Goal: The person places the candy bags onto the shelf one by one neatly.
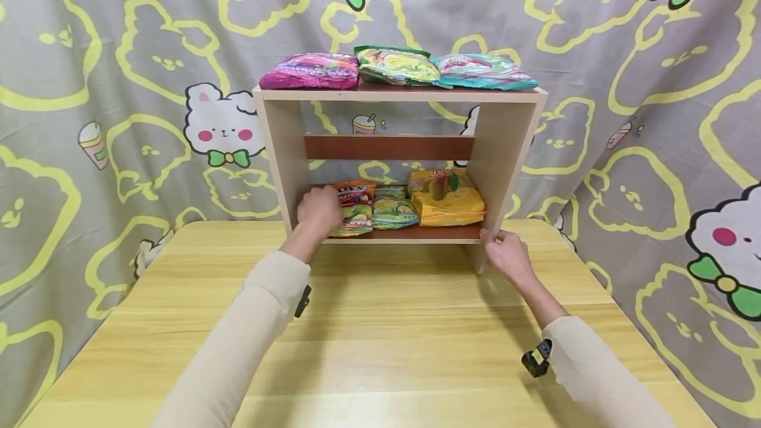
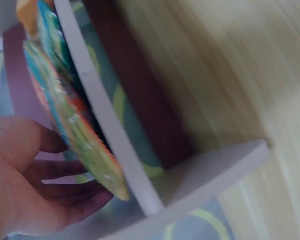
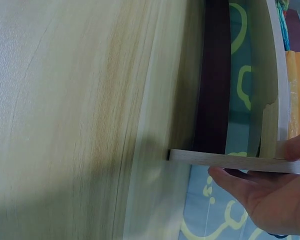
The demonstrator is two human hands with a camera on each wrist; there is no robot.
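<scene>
A small two-tier shelf rack (image 1: 404,235) stands on the table. On its lower board are an orange-and-yellow candy bag (image 1: 355,207), a green candy bag (image 1: 392,207) and a yellow packet (image 1: 448,207), left to right. My left hand (image 1: 321,209) is inside the rack's left end and holds the left end of the orange-and-yellow bag. In the left wrist view, that hand (image 2: 45,180) has its thumb and fingers spread about the bag's end (image 2: 85,135); some fingertips are hidden. My right hand (image 1: 507,253) pinches the rack's right side panel (image 3: 235,161) near the lower board.
Three bags lie along the rack's top board: a magenta bag (image 1: 312,71), a green-and-yellow bag (image 1: 397,66) and a teal bag (image 1: 484,71). A wood-grain table (image 1: 380,349) spreads in front. Behind hangs a grey patterned curtain (image 1: 148,84).
</scene>
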